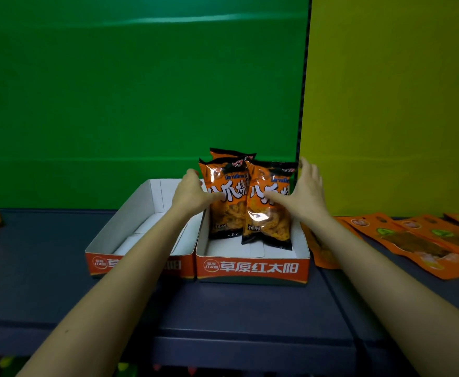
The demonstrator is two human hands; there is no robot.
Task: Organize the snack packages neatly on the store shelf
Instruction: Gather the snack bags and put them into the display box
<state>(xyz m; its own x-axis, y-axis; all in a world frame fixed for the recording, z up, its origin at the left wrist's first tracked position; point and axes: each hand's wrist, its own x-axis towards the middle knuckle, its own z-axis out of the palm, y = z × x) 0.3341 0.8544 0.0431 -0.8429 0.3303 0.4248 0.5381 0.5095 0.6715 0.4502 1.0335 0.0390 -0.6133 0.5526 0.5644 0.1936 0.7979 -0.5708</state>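
With left hand (193, 193) and right hand (304, 191) each clasping an orange-and-black foil snack package (229, 213), press both upright, edges aligned, into the orange-fronted white cardboard tray (252, 268).

Snack bags (229, 213), three: orange with black ends and white lettering, upright and crowded together at the 12 o'clock end of the right-hand tray (252, 268). Flat orange pouches (413, 240): lying overlapped on the shelf (222, 303) at 3 o'clock.
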